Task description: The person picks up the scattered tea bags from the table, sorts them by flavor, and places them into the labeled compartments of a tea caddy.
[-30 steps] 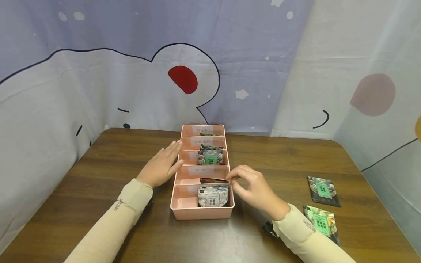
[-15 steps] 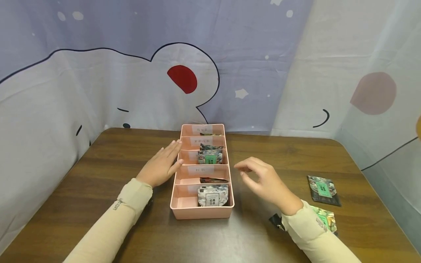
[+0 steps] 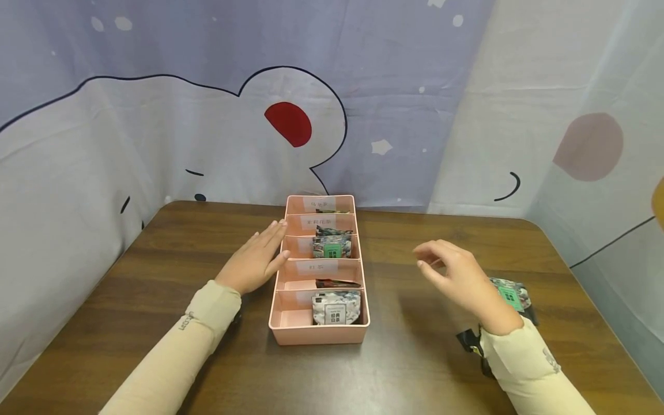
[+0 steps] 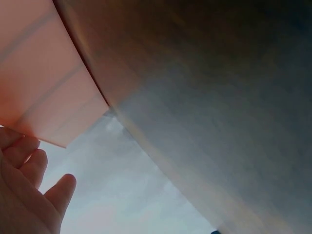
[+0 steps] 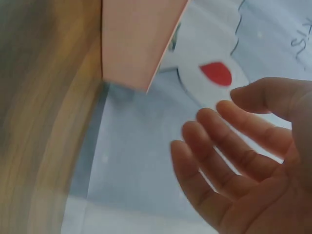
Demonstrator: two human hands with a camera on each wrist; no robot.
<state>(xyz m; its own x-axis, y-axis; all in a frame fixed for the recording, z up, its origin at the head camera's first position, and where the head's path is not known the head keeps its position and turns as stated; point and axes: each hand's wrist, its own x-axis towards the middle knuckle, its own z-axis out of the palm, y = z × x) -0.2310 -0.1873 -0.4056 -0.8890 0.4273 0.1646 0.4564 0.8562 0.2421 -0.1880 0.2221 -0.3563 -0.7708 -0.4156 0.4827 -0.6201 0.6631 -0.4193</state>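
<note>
A pink divided storage box (image 3: 319, 336) stands lengthwise in the middle of the table, with tea sachets in its compartments. The nearest compartment holds a white sachet (image 3: 336, 309); a dark red one (image 3: 337, 283) lies low in the second. A green-labelled sachet (image 3: 332, 248) leans in the middle compartment. My left hand (image 3: 253, 260) rests along the box's left side, fingers extended at the rim. My right hand (image 3: 459, 278) is in the air right of the box, fingers loosely bent, holding nothing, as the right wrist view (image 5: 234, 156) confirms.
Another sachet with a green label (image 3: 510, 294) lies on the wooden table (image 3: 415, 380) at the right, partly covered by the right wrist. Paper labels (image 3: 316, 267) mark the box's dividers. A printed curtain (image 3: 394, 104) hangs behind the table.
My right hand has let go of the dark red sachet, which now lies lower in its compartment, and moved right, away from the box. The left hand has stayed put.
</note>
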